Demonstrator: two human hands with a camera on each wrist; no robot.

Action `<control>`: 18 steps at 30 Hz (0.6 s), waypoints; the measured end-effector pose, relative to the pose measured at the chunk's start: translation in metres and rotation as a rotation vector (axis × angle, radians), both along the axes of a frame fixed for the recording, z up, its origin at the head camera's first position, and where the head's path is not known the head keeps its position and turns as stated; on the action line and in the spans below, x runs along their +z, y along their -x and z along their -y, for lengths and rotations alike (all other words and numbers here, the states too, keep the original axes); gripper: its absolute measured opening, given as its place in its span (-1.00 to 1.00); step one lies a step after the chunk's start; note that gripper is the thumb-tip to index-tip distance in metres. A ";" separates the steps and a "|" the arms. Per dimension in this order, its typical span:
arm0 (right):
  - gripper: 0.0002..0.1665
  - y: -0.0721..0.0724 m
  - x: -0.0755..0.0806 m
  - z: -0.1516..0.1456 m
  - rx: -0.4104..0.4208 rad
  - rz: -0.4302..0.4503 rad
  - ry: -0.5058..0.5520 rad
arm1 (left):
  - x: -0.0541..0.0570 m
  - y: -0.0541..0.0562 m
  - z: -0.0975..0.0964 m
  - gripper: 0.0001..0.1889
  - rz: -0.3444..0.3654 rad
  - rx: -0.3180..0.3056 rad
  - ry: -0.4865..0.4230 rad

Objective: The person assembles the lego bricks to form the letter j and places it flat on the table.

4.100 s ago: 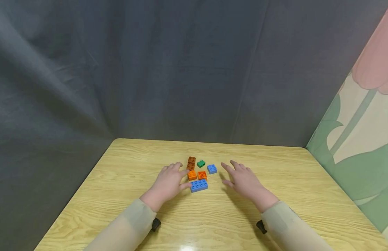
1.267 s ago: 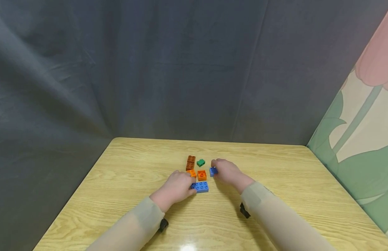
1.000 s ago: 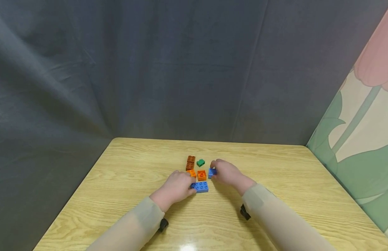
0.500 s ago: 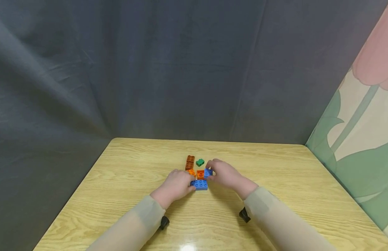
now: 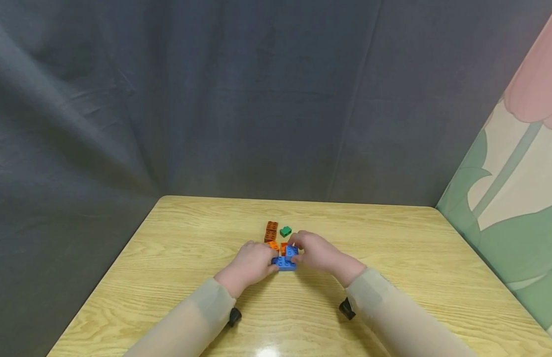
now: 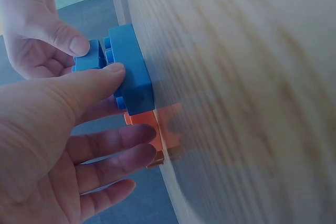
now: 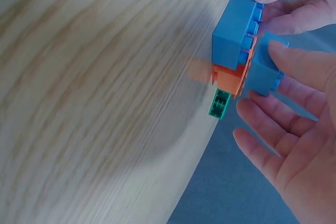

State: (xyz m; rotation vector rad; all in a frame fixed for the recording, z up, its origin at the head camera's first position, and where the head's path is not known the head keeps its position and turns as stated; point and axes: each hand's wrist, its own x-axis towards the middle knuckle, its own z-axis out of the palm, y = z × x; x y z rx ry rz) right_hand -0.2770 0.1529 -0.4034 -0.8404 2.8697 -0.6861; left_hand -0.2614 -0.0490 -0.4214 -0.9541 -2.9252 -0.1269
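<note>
Backdrop: dark curtain (image 5: 258, 99), table's far edge set against it. Right side of table bounded by floral panel (image 5: 517, 208). Table (image 5: 392, 238): wood top extends past the bricks on both sides and in front; side edges well apart from both hands. Rounded far corners seen.

Left sleeve (image 5: 182, 322) and right sleeve (image 5: 405, 317) angled inward from the near edge; black wrist mount shown under each cuff.

Left hand (image 5: 248, 264): held low, palm turned inward. Left end of large blue brick (image 5: 285, 267) pinched between thumb and index finger; other three fingers left loosely extended. Brick set flat on table, studs up.

Right hand (image 5: 318, 253): brought in from the right. Small blue brick (image 7: 262, 69) pinched by thumb and fingers, remaining fingers spread. It is held just above the large brick's right part, studs up; a gap is shown in the wrist views.

Beyond the large brick, two orange bricks: left one (image 5: 273, 245) partly hidden by left hand, right one (image 5: 283, 249) partly blocked by the small blue brick. Two brown bricks (image 5: 270, 235) lined up end to end farther back. Smallest: green brick (image 5: 285, 231), placed right of the browns.
</note>
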 end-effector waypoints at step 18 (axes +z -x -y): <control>-0.69 -0.002 -0.003 0.005 0.043 0.003 -0.010 | -0.001 0.000 0.001 -0.82 -0.010 0.001 -0.011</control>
